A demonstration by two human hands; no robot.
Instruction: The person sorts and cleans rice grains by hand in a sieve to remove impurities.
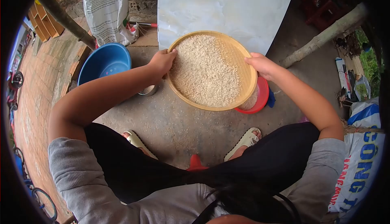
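Observation:
A round woven tray [246, 87] hangs in the air over the concrete floor, held by its rim from both sides. Pale grains [205, 70] cover most of it, with bare weave showing along its right side. My left hand [163, 63] is closed on the left rim, thumb on top. On the right rim, my right hand [261, 65] grips with the thumb above. Partly hidden beneath the tray's lower right is a red basin [263, 96] with grain inside.
A blue basin [105, 64] stands at the left, near a small metal container [149, 90]. Behind the tray is a large whitish sheet [223, 9]. Wooden poles [325, 35] slant at both sides. Printed sacks [361, 163] lie at the right. Loose grains dot the floor [170, 122].

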